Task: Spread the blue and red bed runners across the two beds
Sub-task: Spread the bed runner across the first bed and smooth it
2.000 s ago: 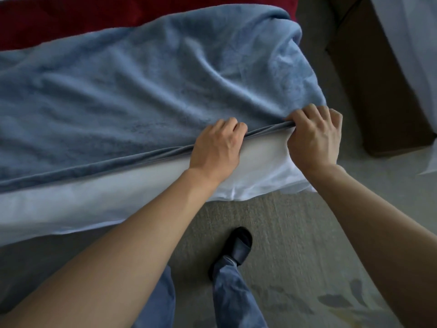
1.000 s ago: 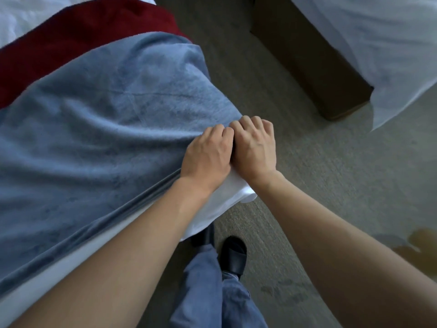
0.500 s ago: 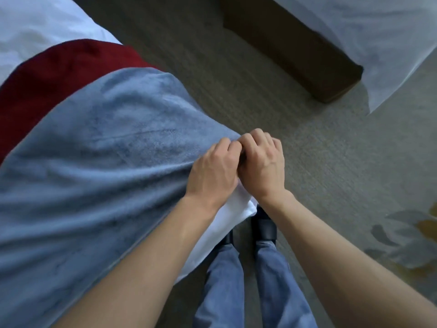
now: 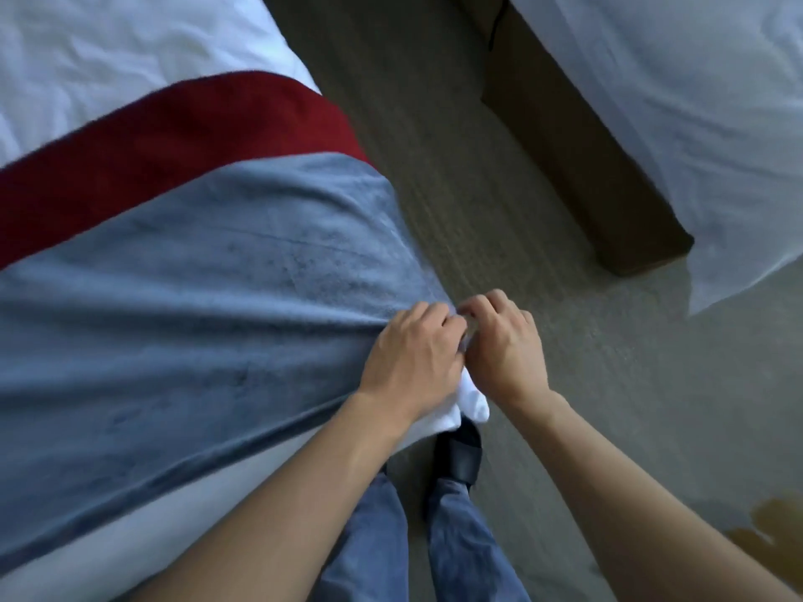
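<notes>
Two hands meet at the corner of the near bed [image 4: 130,45], where the left hand [image 4: 413,354] and right hand [image 4: 504,345] curl their fingers [image 4: 434,317] into the bunched end of the blue runner [image 4: 195,323], knuckles almost touching. From that pinch the blue runner stretches away to the left of the fingers, its long axis running across the mattress, with the red runner [image 4: 174,145] lying just beyond it, partly overlapped. A white sheet corner [image 4: 471,404] pokes out below the wrists. The second bed [image 4: 673,102] stands well apart, up and to the right of the fingers, across the carpet [image 4: 586,384]; the right hand is the nearer one, so any carry of a runner appears to lead that way.
</notes>
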